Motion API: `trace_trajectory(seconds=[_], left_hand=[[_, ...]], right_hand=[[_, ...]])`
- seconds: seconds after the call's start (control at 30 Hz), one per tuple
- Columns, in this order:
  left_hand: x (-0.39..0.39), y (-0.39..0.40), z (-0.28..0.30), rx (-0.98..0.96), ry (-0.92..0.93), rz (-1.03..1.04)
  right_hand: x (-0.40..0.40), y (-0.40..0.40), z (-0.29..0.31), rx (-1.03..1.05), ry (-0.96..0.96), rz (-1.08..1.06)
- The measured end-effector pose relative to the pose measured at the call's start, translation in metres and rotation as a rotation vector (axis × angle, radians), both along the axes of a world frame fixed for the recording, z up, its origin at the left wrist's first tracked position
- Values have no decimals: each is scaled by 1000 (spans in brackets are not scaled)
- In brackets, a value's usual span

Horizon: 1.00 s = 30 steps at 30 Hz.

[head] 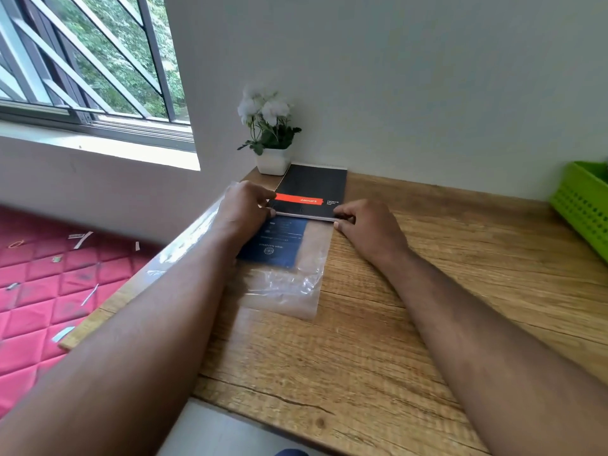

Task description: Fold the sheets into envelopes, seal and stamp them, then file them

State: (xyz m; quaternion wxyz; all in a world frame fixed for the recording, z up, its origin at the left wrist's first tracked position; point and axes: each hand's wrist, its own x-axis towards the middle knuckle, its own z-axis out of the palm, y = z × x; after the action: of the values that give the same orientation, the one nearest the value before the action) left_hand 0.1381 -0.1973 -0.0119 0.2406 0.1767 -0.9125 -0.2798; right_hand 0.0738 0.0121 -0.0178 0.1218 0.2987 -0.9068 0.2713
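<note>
Black spiral pad [312, 189], near edge pinched by left hand [241, 209] and right hand [368, 225], arms outstretched.

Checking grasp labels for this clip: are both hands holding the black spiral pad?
Yes: the left hand and the right hand each grip a near corner of the black spiral pad.

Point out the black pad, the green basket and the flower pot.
pad [312, 187]: head view, on its black cover.
basket [584, 205]: head view, on its perforated side wall.
pot [272, 161]: head view, on its white front.
</note>
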Motion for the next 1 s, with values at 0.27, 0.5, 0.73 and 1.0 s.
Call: trace_trajectory(seconds=[0.27,0.5,0.73,1.0], left_hand=[[2,2,0,0,11,20],[7,3,3,-23,3,28],[7,1,5,-75,-34,30],[10,10,8,-93,-30,7]], right_hand=[[-5,-8,-6,174,143,4],[7,-8,-2,218,251,16],[12,-7,-4,136,223,33],[11,-4,-2,55,167,34]])
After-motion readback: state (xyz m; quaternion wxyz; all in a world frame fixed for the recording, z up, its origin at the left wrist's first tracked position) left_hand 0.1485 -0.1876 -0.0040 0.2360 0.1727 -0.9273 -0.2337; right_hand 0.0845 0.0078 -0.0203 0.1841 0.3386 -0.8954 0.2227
